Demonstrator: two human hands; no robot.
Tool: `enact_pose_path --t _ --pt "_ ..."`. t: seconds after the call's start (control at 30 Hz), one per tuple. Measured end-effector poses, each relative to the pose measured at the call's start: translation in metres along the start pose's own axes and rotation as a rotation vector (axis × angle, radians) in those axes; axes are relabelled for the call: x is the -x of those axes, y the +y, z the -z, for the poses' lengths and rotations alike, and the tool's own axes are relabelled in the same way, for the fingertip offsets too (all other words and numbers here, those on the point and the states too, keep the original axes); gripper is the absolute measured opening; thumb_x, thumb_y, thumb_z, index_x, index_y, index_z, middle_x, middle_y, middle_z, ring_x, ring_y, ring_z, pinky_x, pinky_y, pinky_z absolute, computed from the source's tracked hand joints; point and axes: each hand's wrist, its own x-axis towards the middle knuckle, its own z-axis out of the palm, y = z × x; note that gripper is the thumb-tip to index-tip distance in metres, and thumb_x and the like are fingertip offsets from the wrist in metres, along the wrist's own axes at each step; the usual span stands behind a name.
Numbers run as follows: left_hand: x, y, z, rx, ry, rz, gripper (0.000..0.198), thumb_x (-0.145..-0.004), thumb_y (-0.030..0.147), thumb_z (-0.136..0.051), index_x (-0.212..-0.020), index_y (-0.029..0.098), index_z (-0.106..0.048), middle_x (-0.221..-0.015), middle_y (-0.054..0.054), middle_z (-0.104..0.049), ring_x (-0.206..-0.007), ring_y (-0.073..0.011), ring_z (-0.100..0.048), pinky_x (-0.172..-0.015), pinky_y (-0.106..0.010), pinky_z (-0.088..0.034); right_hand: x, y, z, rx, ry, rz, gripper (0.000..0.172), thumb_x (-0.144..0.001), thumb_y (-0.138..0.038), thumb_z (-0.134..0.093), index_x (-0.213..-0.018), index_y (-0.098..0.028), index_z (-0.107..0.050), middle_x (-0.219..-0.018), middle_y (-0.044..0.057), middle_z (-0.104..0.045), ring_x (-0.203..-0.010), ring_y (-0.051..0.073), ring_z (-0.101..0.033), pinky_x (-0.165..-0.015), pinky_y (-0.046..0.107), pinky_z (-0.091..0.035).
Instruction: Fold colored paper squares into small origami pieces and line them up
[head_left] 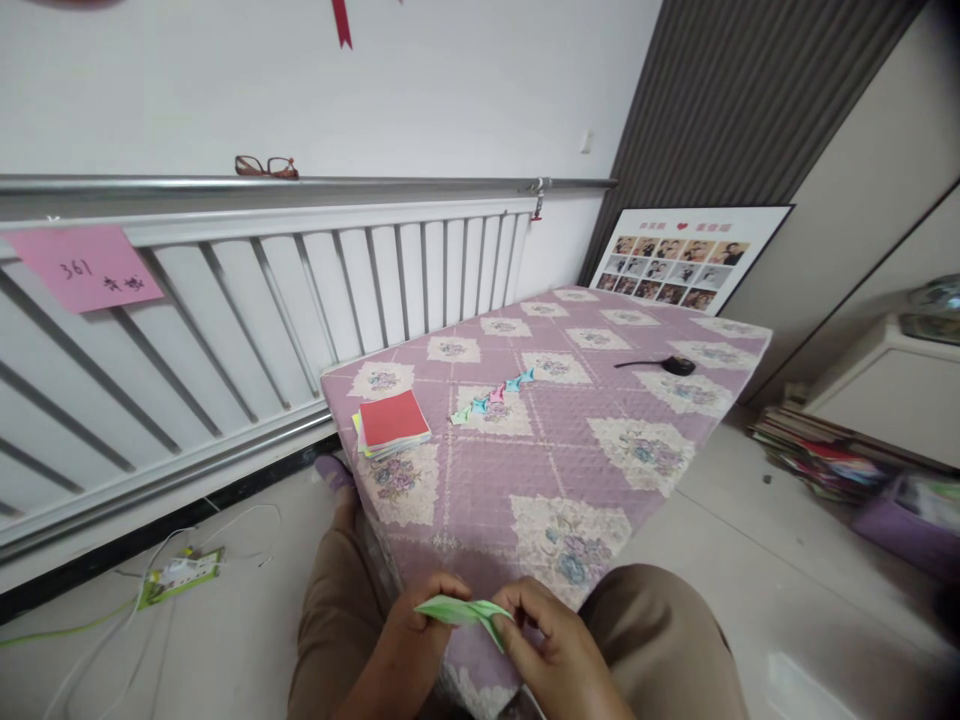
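Note:
A partly folded piece of green paper (453,609) is held between my two hands, just above the near edge of the cloth-covered table. My left hand (420,632) is closed on its left end, the thumb and fingers pinching it. On the right end, my right hand (544,635) grips a narrower folded flap between thumb and fingertips. Farther up the table lies a slanting row of several small folded paper pieces (496,395) in green, blue and pink. Left of that row sits a stack of coloured paper (394,419) with a red sheet on top.
A purple floral cloth (517,465) covers the table. A black object with a thin strap (677,366) lies toward its right side. Glasses (266,167) rest on the pipe above the white radiator (352,280). A power strip (182,575) with cables is on the floor at left.

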Motion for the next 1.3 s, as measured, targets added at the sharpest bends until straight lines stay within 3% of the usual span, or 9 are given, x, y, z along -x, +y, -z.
enact_pose_path --t 0.33,0.53,0.67,0.8,0.9,1.0,1.13,1.3 --pt "0.006 -0.003 -0.007 -0.091 -0.066 0.013 0.027 -0.084 0.022 -0.046 -0.106 0.018 -0.06 -0.087 -0.004 -0.063 -0.087 -0.0184 -0.057 -0.082 -0.03 -0.043 0.002 -0.003 -0.002 0.06 -0.133 -0.027 0.019 -0.084 -0.027 -0.049 -0.073 -0.022 -0.062 -0.072 -0.001 -0.062 -0.07 0.014 -0.057 -0.065 0.023 -0.041" --pt "0.004 0.003 -0.01 -0.076 -0.187 -0.059 0.016 -0.087 0.021 -0.043 -0.093 0.016 -0.057 -0.079 -0.001 -0.059 -0.073 -0.0149 -0.055 -0.07 -0.026 -0.044 0.0 0.001 -0.01 0.042 -0.164 -0.073 0.02 -0.083 -0.023 -0.047 -0.071 -0.021 -0.062 -0.07 0.001 -0.063 -0.068 0.015 -0.058 -0.064 0.024 -0.041" --pt "0.002 0.004 -0.01 -0.038 -0.162 -0.057 0.033 -0.087 0.02 -0.043 -0.118 0.016 -0.051 -0.097 -0.006 -0.063 -0.089 -0.0179 -0.059 -0.08 -0.029 -0.046 -0.001 0.0 -0.012 -0.099 -0.148 -0.112 0.016 -0.083 -0.024 -0.045 -0.086 -0.021 -0.061 -0.08 0.002 -0.067 -0.075 0.017 -0.062 -0.069 0.025 -0.045" --pt "0.003 -0.003 -0.008 -0.207 -0.11 -0.047 0.049 -0.085 0.016 -0.043 -0.134 0.015 -0.04 -0.105 -0.009 -0.065 -0.093 -0.0195 -0.061 -0.086 -0.034 -0.047 -0.001 -0.001 -0.013 -0.202 -0.125 -0.142 0.023 -0.083 -0.022 -0.045 -0.104 -0.022 -0.051 -0.082 0.001 -0.068 -0.074 0.016 -0.063 -0.071 0.026 -0.046" --pt "0.004 -0.013 -0.007 -0.407 -0.06 -0.189 0.061 -0.081 0.01 -0.045 -0.14 0.019 -0.033 -0.127 -0.011 -0.055 -0.113 -0.0223 -0.054 -0.097 -0.04 -0.044 0.0 0.003 -0.015 -0.161 -0.11 -0.162 0.027 -0.081 -0.019 -0.045 -0.107 -0.024 -0.046 -0.069 -0.004 -0.063 -0.063 0.015 -0.061 -0.065 0.025 -0.045" --pt "0.004 -0.018 -0.006 -0.621 -0.036 -0.408 0.067 -0.078 0.004 -0.044 -0.141 0.022 -0.032 -0.14 -0.011 -0.042 -0.128 -0.0238 -0.041 -0.105 -0.044 -0.039 0.002 0.009 -0.019 -0.12 -0.08 -0.167 0.029 -0.077 -0.017 -0.047 -0.105 -0.024 -0.043 -0.07 -0.004 -0.064 -0.065 0.015 -0.062 -0.064 0.024 -0.045" --pt "0.002 -0.013 -0.006 -0.816 -0.039 -0.638 0.054 -0.08 0.001 -0.041 -0.13 0.019 -0.045 -0.133 -0.014 -0.047 -0.12 -0.0233 -0.05 -0.096 -0.039 -0.048 0.003 0.014 -0.023 -0.085 -0.059 -0.17 0.031 -0.076 -0.016 -0.049 -0.105 -0.024 -0.043 -0.07 -0.004 -0.063 -0.065 0.015 -0.063 -0.062 0.023 -0.044" --pt "-0.001 0.0 -0.005 -0.911 -0.053 -0.686 0.031 -0.083 0.005 -0.043 -0.106 0.017 -0.059 -0.126 -0.014 -0.052 -0.107 -0.0226 -0.058 -0.086 -0.034 -0.053 0.005 0.014 -0.023 -0.035 -0.086 -0.189 0.031 -0.076 -0.018 -0.048 -0.107 -0.024 -0.043 -0.071 -0.003 -0.064 -0.066 0.016 -0.064 -0.063 0.024 -0.044"
